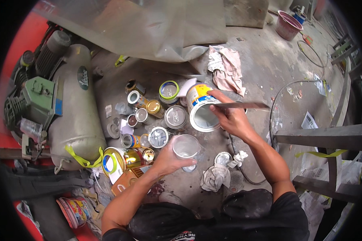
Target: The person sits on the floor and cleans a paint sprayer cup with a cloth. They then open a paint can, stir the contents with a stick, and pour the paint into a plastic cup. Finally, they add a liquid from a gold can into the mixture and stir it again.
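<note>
My left hand (165, 161) is wrapped round a clear plastic cup (186, 146), whose open mouth faces up. Higher and to the right, a paint can (198, 94) with a yellow and blue label is gripped in my right hand (234, 122). This can is tilted, its open mouth turned toward me and its inside pale grey. A flat, dark strip (247, 105) sticks out to the right from the same hand. Just left of the can stand a closed grey tin (175, 117) and a tin with a lime-green rim (169, 90).
Several more tins, including a gold-lidded one (153, 107), crowd the floor at left, beside an air compressor (74, 104). Rags (216, 177) lie near my knees, and a pink cloth (228, 70) farther off. A black hose (272, 108) curves along the right, near a metal frame (321, 135).
</note>
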